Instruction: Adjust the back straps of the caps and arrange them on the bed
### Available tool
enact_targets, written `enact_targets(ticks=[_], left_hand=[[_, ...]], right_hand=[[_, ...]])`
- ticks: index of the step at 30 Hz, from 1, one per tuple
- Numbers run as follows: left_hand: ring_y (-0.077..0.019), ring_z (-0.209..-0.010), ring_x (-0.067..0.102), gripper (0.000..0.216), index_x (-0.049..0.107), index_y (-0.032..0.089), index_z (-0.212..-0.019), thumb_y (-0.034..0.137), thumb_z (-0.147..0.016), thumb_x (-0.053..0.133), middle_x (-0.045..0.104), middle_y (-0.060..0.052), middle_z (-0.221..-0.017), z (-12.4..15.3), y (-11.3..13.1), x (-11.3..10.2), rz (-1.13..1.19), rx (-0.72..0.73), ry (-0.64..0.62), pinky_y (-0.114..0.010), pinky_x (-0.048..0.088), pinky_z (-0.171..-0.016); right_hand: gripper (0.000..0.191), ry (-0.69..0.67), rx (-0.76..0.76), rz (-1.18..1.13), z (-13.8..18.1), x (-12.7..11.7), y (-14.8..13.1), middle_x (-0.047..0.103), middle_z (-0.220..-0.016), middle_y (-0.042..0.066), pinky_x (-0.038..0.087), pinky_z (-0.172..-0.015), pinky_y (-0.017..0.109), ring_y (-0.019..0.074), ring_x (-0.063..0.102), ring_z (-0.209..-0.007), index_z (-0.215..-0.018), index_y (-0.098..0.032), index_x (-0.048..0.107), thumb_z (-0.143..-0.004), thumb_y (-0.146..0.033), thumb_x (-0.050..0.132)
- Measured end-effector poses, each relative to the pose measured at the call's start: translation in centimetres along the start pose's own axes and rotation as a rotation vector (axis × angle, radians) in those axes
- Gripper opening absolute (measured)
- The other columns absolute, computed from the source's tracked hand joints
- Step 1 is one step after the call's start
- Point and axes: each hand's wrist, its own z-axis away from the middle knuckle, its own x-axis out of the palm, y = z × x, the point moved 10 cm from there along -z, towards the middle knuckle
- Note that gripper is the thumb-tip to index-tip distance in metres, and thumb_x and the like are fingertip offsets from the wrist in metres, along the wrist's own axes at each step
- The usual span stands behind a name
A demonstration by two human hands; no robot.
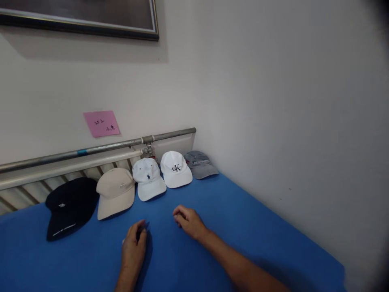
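Note:
Both of my hands hover low over a blue surface (170, 259), in front of a row of caps. My left hand (133, 245) has bent fingers, with a gap between thumb and forefinger and nothing visible in it; the beige cap (114, 188) and the white cap with a small dark rider logo (148, 178) are nearest. Curled into a loose fist, my right hand (189, 221) shows nothing held and is below the white cap with black CK letters (175, 168). A black cap (73, 202) lies at the row's left end, a grey cap (200, 164) at its right end.
Behind the caps runs a radiator (27, 196) with a metal pipe (121, 144) above it. A pink note (101, 123) is stuck on the wall, below a framed picture (91, 30). The right-hand wall (288, 142) borders the blue surface.

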Motion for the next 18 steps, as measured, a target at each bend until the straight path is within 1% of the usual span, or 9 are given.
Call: enact_targets(ticks=[2,3,5,7,9,10,12,15,18], left_hand=[[-0.0282,-0.090,0.064,0.036,0.066,0.018,-0.100,0.036,-0.069,0.060,0.069,-0.010,-0.094,0.1,-0.4,-0.6,0.056,-0.037,-0.002,-0.043,0.048,-0.085],[-0.0266,-0.083,0.064,0.041,0.065,0.018,-0.103,0.040,-0.068,0.061,0.068,-0.008,-0.088,0.2,-0.5,-0.9,0.075,-0.059,-0.001,-0.041,0.049,-0.080],[-0.0221,-0.069,0.060,0.055,0.062,0.017,-0.114,0.046,-0.067,0.064,0.063,-0.003,-0.074,0.3,-0.5,-1.8,0.103,-0.106,0.009,-0.036,0.048,-0.069],[-0.0175,-0.057,0.053,0.071,0.053,0.016,-0.129,0.047,-0.066,0.065,0.054,0.003,-0.064,0.6,-0.1,-3.1,0.131,-0.131,0.033,-0.032,0.045,-0.061],[-0.0148,-0.053,0.047,0.083,0.040,0.018,-0.142,0.045,-0.068,0.065,0.047,0.006,-0.059,0.8,1.1,-4.5,0.135,-0.101,0.075,-0.029,0.042,-0.057],[-0.0142,-0.052,0.046,0.086,0.033,0.020,-0.146,0.044,-0.069,0.064,0.045,0.007,-0.059,0.9,1.9,-5.3,0.118,-0.071,0.099,-0.028,0.041,-0.055],[-0.0138,-0.053,0.046,0.089,0.026,0.025,-0.149,0.045,-0.071,0.063,0.047,0.007,-0.062,1.4,3.9,-6.8,0.054,0.005,0.158,-0.027,0.041,-0.055],[-0.0140,-0.056,0.050,0.091,0.022,0.027,-0.151,0.047,-0.072,0.064,0.052,0.006,-0.066,2.4,6.6,-8.8,-0.036,0.102,0.253,-0.027,0.043,-0.057],[-0.0146,-0.056,0.052,0.093,0.020,0.028,-0.151,0.050,-0.071,0.064,0.054,0.006,-0.067,3.6,7.9,-10.3,-0.072,0.145,0.325,-0.028,0.044,-0.058]], right_hand=[[0.008,-0.003,0.000,0.006,0.2,0.1,0.0,0.053,-0.064,-0.005,0.039,-0.057,0.020,0.0090,0.051,-0.058,-0.085,-0.020,0.059,-0.081,-0.017,0.053],[0.012,0.001,0.005,0.004,0.2,0.0,-0.1,0.052,-0.064,-0.005,0.039,-0.057,0.020,0.0090,0.050,-0.058,-0.091,-0.021,0.060,-0.080,-0.018,0.055],[0.028,0.017,0.022,-0.006,0.3,-0.4,-0.3,0.050,-0.064,-0.006,0.039,-0.057,0.021,0.0087,0.048,-0.057,-0.105,-0.022,0.059,-0.078,-0.019,0.059],[0.049,0.044,0.035,-0.021,0.4,-1.0,-0.9,0.049,-0.064,-0.008,0.039,-0.057,0.021,0.0079,0.045,-0.056,-0.121,-0.022,0.053,-0.074,-0.018,0.064],[0.067,0.082,0.025,-0.042,0.7,-1.8,-1.8,0.047,-0.064,-0.008,0.038,-0.056,0.021,0.0075,0.042,-0.055,-0.134,-0.022,0.045,-0.071,-0.017,0.066],[0.071,0.104,0.006,-0.051,0.9,-2.3,-2.5,0.047,-0.064,-0.009,0.038,-0.056,0.021,0.0075,0.042,-0.054,-0.138,-0.022,0.041,-0.071,-0.017,0.066],[0.076,0.158,-0.058,-0.053,1.6,-3.4,-4.2,0.046,-0.064,-0.009,0.039,-0.057,0.022,0.0078,0.042,-0.055,-0.142,-0.024,0.036,-0.072,-0.018,0.064],[0.075,0.240,-0.189,-0.015,3.2,-4.9,-7.0,0.046,-0.064,-0.008,0.041,-0.059,0.023,0.0088,0.043,-0.057,-0.144,-0.026,0.033,-0.076,-0.019,0.062],[0.073,0.296,-0.298,0.012,4.6,-5.9,-9.2,0.047,-0.066,-0.007,0.043,-0.061,0.025,0.0097,0.045,-0.059,-0.145,-0.027,0.031,-0.079,-0.023,0.061]])
